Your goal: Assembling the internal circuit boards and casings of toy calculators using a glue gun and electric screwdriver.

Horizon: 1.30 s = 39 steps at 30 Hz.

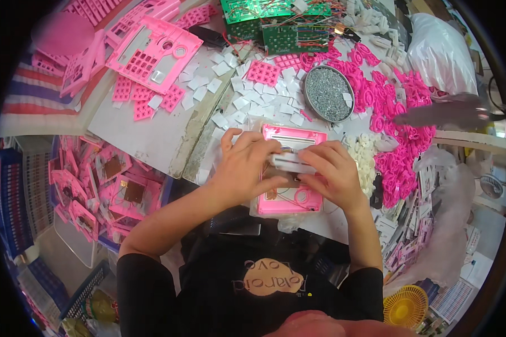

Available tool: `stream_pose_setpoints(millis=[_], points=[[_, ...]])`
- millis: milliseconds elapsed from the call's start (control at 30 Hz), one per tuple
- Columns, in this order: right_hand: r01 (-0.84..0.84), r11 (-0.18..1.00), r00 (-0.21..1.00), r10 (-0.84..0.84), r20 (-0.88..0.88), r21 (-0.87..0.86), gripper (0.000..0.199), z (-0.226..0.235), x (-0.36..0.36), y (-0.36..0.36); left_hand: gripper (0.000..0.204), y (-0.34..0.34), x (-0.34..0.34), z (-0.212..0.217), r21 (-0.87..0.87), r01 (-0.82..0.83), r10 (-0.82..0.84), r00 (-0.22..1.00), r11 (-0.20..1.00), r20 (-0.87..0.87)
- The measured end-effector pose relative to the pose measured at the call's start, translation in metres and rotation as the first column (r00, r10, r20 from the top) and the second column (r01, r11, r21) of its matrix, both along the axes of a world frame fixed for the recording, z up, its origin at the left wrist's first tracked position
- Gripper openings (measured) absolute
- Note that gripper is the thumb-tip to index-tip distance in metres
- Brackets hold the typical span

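In front of me a pink plastic casing (291,208) lies open side up on a clear plastic bag (289,224). A small white rectangular plastic part (291,163) is held just above its middle. My right hand (334,171) pinches the part's right end between thumb and fingers. My left hand (243,167) is closed round its left end, with the index fingertip against it and the thumb below. A slotted strip lies at the casing's far end, and thin wires show near a round pink ring at its near end. My fingers hide the casing's middle.
Beyond the casing stands a round metal bowl of screws (329,94). White square pieces (253,101) are scattered left of it, and pink clips (396,112) are heaped right. Green circuit boards (295,39) sit at the back. A tub of pink casings (109,182) is at left.
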State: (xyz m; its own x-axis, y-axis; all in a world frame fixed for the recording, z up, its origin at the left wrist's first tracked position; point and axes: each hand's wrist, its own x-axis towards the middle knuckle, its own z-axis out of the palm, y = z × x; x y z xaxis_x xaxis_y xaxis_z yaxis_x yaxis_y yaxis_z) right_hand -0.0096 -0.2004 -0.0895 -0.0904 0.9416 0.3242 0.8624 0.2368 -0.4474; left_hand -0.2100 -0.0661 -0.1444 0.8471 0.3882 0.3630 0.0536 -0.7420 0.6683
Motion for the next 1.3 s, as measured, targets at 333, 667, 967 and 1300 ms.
stream_pose_setpoints(millis=[333,667,967,1300], points=[[0.221,0.778,0.938,-0.334,-0.089,-0.588,0.040,0.009,0.031,0.057,0.063,-0.019,-0.001,-0.007,-0.091,-0.141,0.146,0.988,0.986,0.049],[0.033,0.992,0.998,-0.025,0.061,-0.125,0.037,-0.007,0.031,0.023,0.063,-0.026,0.007,0.007,0.129,-0.168,0.185,0.974,0.977,-0.133],[0.191,0.976,0.923,-0.141,0.358,-0.109,0.051,-0.012,-0.002,0.010,0.065,-0.019,0.007,0.019,0.257,-0.158,0.210,0.960,0.953,-0.187],[0.348,0.933,0.858,-0.276,0.432,-0.095,0.049,-0.028,-0.009,-0.006,0.033,0.049,0.077,0.035,0.028,-0.025,0.029,0.985,0.999,-0.170]])
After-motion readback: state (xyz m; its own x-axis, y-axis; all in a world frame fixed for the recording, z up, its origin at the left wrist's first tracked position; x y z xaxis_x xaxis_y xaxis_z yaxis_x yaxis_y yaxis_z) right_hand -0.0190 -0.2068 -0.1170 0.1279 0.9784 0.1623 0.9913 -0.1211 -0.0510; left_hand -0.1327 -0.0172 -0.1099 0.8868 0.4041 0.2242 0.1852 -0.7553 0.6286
